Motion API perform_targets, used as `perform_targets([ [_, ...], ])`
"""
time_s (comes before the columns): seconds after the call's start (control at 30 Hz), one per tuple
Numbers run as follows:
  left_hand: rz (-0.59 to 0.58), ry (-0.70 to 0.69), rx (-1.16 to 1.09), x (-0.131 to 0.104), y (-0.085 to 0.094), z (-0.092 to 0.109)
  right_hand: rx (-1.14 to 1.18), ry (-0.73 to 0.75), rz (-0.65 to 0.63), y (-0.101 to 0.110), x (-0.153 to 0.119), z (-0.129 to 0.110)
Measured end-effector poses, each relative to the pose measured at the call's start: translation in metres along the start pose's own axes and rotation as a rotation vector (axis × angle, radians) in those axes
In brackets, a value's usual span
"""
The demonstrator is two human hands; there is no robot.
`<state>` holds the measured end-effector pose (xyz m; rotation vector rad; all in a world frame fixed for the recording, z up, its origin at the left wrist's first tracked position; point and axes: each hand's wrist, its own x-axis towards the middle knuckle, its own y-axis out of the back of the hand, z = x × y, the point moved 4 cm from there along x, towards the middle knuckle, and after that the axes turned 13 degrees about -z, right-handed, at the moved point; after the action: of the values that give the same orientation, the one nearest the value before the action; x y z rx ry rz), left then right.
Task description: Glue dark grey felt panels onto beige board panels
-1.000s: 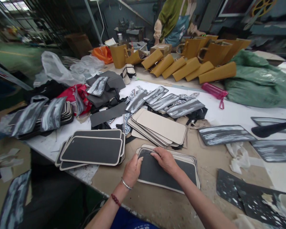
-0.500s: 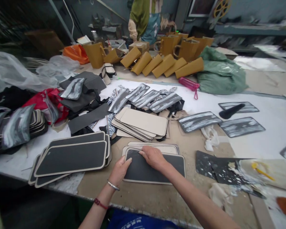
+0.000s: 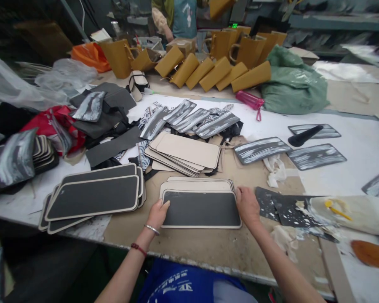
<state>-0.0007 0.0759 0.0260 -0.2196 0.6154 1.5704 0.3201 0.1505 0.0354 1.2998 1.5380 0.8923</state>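
Note:
A dark grey rectangular panel with a cream border [image 3: 202, 210] lies flat before me, its corners rounded. My left hand [image 3: 158, 213] pinches its left edge, thumb on top. At the upper right corner, my right hand [image 3: 248, 205] closes on the edge with curled fingers; the fingertips are partly hidden. Cream panels [image 3: 196, 184] show from beneath its far edge. To the left lies a stack of similar dark panels [image 3: 94, 198]. Beyond my hands rests a pile of cream panels [image 3: 189, 149].
Grey panels smeared with white [image 3: 262, 150] lie around the table, a black tool [image 3: 305, 136] near them. Mustard-coloured bags [image 3: 217, 73] line the back, beside a green plastic bag [image 3: 293, 84]. A yellow brush [image 3: 337, 210] lies at right. Another person [image 3: 173, 21] stands across the table.
My right hand has moved from the panel's upper left part to its right edge. My left hand stays at the left edge. The whole view has shifted slightly.

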Motion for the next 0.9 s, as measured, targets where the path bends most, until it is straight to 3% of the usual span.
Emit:
perform_targets([
  [0.07, 0.013, 0.016, 0.017, 0.001, 0.002, -0.002, 0.111, -0.083, -0.107, -0.002, -0.013, 0.021],
  [0.17, 0.014, 0.034, 0.034, 0.002, 0.002, -0.005, 0.183, -0.102, -0.207, -0.007, -0.03, 0.03],
  [0.47, 0.004, -0.006, 0.085, 0.0, 0.0, 0.002, 0.528, -0.09, -0.216, -0.011, -0.043, 0.021],
  [0.9, 0.112, -0.069, 0.047, -0.003, -0.008, -0.007, 0.353, -0.026, -0.163, -0.022, -0.038, 0.021],
])
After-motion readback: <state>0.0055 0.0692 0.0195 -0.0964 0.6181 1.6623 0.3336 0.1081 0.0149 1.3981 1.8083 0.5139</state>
